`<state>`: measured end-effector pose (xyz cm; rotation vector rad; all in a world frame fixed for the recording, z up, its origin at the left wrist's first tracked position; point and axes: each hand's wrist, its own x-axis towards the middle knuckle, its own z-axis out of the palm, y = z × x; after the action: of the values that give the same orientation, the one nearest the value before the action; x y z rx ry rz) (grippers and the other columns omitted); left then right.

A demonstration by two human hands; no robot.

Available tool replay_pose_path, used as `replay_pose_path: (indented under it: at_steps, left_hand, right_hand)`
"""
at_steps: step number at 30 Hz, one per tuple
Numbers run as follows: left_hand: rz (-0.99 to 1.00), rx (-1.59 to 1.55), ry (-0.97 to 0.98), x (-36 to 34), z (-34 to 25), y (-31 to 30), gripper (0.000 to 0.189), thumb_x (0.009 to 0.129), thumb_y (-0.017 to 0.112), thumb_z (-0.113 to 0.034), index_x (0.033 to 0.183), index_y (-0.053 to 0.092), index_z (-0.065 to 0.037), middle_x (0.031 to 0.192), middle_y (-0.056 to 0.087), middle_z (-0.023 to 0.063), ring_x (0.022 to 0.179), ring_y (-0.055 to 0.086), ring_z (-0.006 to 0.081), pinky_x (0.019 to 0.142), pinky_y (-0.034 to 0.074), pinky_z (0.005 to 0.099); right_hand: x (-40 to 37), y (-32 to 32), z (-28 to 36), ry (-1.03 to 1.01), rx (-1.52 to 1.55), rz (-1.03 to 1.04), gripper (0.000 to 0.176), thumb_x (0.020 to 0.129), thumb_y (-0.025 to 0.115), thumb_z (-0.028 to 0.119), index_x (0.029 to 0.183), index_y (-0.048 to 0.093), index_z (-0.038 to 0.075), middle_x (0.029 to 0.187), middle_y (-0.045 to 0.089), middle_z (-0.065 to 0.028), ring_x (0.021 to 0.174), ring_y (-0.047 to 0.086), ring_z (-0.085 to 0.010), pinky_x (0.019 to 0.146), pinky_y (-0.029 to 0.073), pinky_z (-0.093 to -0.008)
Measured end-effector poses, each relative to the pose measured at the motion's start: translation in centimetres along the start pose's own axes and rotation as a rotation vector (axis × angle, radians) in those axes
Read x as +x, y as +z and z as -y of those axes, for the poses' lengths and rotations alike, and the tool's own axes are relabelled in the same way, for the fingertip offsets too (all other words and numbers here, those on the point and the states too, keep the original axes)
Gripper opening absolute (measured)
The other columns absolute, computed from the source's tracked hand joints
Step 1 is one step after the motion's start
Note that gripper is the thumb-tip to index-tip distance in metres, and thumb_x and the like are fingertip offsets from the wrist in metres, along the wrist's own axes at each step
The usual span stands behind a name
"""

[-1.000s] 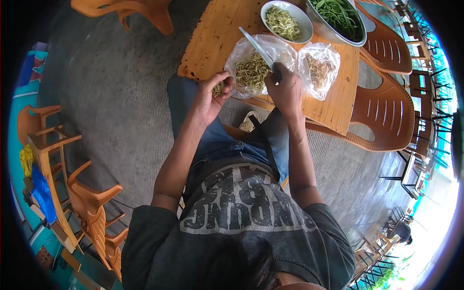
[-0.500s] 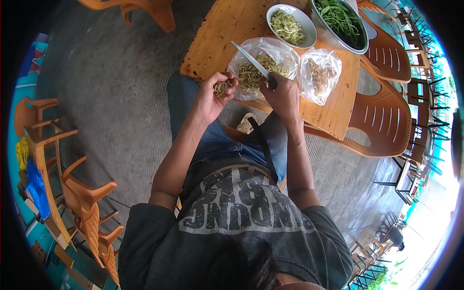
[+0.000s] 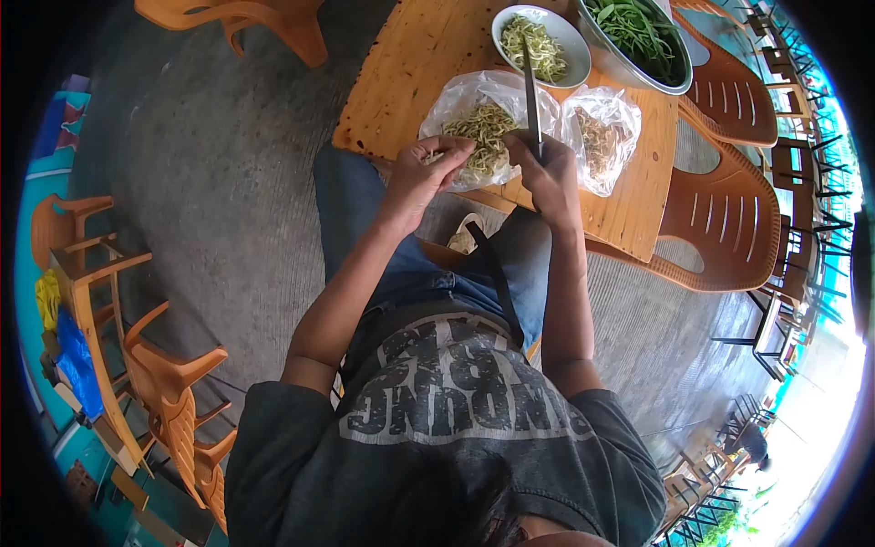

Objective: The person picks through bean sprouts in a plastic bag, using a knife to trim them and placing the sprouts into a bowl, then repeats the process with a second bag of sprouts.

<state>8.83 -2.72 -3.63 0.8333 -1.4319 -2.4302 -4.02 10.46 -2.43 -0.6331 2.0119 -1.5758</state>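
Note:
My right hand (image 3: 552, 180) is closed around the handle of a knife (image 3: 530, 96), its blade pointing away from me over a plastic bag. My left hand (image 3: 421, 182) is closed, thumb and fingertips together, with a few bean sprouts partly showing in it. Both hands are at the near edge of an open clear plastic bag (image 3: 444, 102) heaped with bean sprouts (image 3: 488, 128). To the right of it, a second clear bag (image 3: 623, 114) holds brownish scraps. Behind the bags, a white bowl (image 3: 581, 56) contains pale sprouts.
A metal basin (image 3: 629, 73) of green leaves (image 3: 638, 32) is at the table's far right. The wooden table (image 3: 387, 77) lies across my knees' far side. Orange plastic chairs (image 3: 725, 210) line its right side; more chairs (image 3: 173, 401) stand at left.
My right hand has turned the knife from slanting left to pointing straight away. My left hand has moved right and rolled over, its fingertips now nearer the right hand.

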Motion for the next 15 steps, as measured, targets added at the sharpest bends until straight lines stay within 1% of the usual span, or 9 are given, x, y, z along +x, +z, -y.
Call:
replay_pose_path:
  at_steps: [1,5,7,10,11,14,15]
  left_hand:
    - [-0.006,0.007,0.002,0.1,-0.1,0.3,0.020,0.088,0.064,-0.022,0.097,0.067,-0.004,0.068,0.052,-0.0069,0.057,0.040,-0.0007,0.049,0.031,0.0160]
    - [-0.022,0.050,0.007,1.3,-0.8,0.8,0.021,0.086,0.066,-0.022,0.097,0.067,-0.004,0.067,0.053,-0.0064,0.053,0.039,-0.0006,0.048,0.031,0.0163]
    - [0.003,0.131,0.036,1.7,-1.1,1.0,0.022,0.086,0.067,-0.023,0.097,0.067,-0.003,0.066,0.052,-0.0063,0.052,0.038,-0.0005,0.047,0.031,0.0165]
    - [0.034,0.187,0.065,2.4,-1.1,1.0,0.022,0.086,0.067,-0.023,0.096,0.067,-0.003,0.064,0.051,-0.0064,0.050,0.037,-0.0003,0.045,0.031,0.0167]
    - [0.042,0.195,0.074,2.6,-1.1,0.9,0.022,0.086,0.067,-0.023,0.095,0.067,-0.003,0.063,0.050,-0.0065,0.049,0.036,-0.0003,0.045,0.032,0.0167]
    - [0.036,0.084,-0.019,2.2,-1.6,0.6,0.020,0.086,0.066,-0.022,0.093,0.067,-0.004,0.061,0.047,-0.0073,0.050,0.036,-0.0006,0.046,0.029,0.0166]
    - [0.038,0.059,-0.027,2.1,-1.6,0.5,0.019,0.086,0.066,-0.022,0.093,0.067,-0.004,0.061,0.047,-0.0075,0.050,0.036,-0.0005,0.046,0.029,0.0167]
  right_hand:
    - [-0.1,0.0,0.6,0.076,0.080,0.020,0.018,0.086,0.065,0.016,0.090,0.068,-0.002,0.067,0.060,0.0001,0.060,0.049,-0.0050,0.053,0.039,-0.0219]
    - [0.0,-0.1,1.2,0.101,0.061,0.031,0.019,0.087,0.064,0.015,0.092,0.067,-0.002,0.071,0.061,0.0001,0.063,0.049,-0.0045,0.055,0.038,-0.0205]
    - [0.3,0.0,1.3,0.091,0.033,0.029,0.019,0.087,0.064,0.015,0.092,0.067,-0.002,0.072,0.061,-0.0004,0.064,0.050,-0.0048,0.056,0.039,-0.0206]
    - [0.5,0.4,1.3,0.000,0.030,0.025,0.019,0.087,0.064,0.016,0.092,0.067,-0.003,0.072,0.062,-0.0011,0.065,0.052,-0.0057,0.057,0.040,-0.0211]
    - [0.7,0.4,0.9,-0.037,0.000,0.026,0.022,0.088,0.063,0.018,0.092,0.067,-0.003,0.073,0.063,-0.0016,0.065,0.052,-0.0062,0.058,0.041,-0.0212]
    - [0.8,0.8,0.6,-0.034,0.039,-0.047,0.025,0.088,0.063,0.026,0.091,0.069,0.002,0.066,0.057,0.0012,0.053,0.042,-0.0026,0.047,0.031,-0.0191]
    - [0.8,0.6,0.7,-0.031,-0.014,-0.042,0.029,0.090,0.060,0.028,0.092,0.068,0.001,0.066,0.058,0.0000,0.054,0.044,-0.0034,0.049,0.034,-0.0199]
